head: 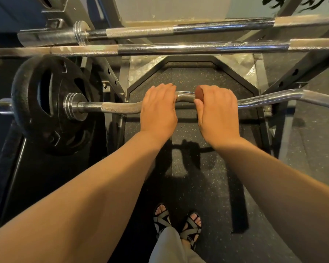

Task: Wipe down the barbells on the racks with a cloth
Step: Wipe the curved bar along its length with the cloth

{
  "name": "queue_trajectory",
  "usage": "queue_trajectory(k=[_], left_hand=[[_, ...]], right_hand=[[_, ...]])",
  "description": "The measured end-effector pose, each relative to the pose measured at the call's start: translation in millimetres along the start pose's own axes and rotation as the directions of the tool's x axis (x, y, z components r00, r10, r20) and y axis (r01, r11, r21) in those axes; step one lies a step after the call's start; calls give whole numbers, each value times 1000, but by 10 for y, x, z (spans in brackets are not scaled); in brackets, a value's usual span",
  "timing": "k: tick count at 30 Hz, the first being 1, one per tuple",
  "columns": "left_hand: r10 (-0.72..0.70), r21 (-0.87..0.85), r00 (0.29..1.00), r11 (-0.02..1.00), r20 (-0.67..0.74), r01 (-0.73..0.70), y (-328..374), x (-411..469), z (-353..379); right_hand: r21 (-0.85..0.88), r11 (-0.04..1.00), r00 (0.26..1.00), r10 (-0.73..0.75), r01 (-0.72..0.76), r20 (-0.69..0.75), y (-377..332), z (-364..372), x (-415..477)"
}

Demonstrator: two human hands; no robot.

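A chrome curl bar [120, 108] with wavy bends lies across the rack at waist height, a black weight plate [40, 103] on its left end. My left hand [159, 109] grips the bar just left of its middle bend, fingers curled over the top. My right hand [217, 112] grips the bar just right of that bend and holds a small brown cloth [198, 93] against the metal; only a corner of the cloth shows by the thumb. Two straight barbells [198, 47] [217, 27] lie on the rack farther away.
Grey steel rack uprights [285, 78] with holes stand left and right of the bar. A checker-plate base [141, 69] frames a speckled rubber floor [190, 76]. My sandalled feet [177, 223] stand below on the mat.
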State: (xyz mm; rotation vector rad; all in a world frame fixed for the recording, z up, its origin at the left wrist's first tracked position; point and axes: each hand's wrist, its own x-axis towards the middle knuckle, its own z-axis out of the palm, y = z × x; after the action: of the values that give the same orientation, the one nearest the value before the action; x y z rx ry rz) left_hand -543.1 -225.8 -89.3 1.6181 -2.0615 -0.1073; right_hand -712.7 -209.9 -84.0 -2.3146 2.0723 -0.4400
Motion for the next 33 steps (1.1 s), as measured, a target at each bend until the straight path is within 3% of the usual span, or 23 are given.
queue_trajectory(k=[3, 8, 11, 14, 19, 28, 33], left_hand=[[23, -5, 1000, 1000, -3, -23, 2, -17, 4], [20, 22, 999, 1000, 33, -21, -28, -9, 27], [24, 24, 999, 999, 41, -25, -17, 6, 25], [12, 27, 999, 1000, 36, -13, -9, -12, 19], [3, 7, 999, 1000, 54, -3, -30, -20, 12], [-10, -5, 996, 1000, 85, 11, 2, -12, -31], [-36, -14, 997, 999, 75, 37, 7, -3, -24]], right_hand=[[64, 987, 986, 150, -145, -75, -219, 124, -70], [65, 997, 997, -42, 46, -63, -365, 127, 44], [84, 993, 994, -73, 79, -77, -266, 120, -38], [73, 996, 993, -47, 55, -109, -307, 148, -159], [22, 999, 999, 33, -33, -14, -389, 12, 269], [72, 995, 998, -64, 65, -26, -364, 110, -165], [49, 999, 1000, 19, -20, 17, -353, -42, 285]])
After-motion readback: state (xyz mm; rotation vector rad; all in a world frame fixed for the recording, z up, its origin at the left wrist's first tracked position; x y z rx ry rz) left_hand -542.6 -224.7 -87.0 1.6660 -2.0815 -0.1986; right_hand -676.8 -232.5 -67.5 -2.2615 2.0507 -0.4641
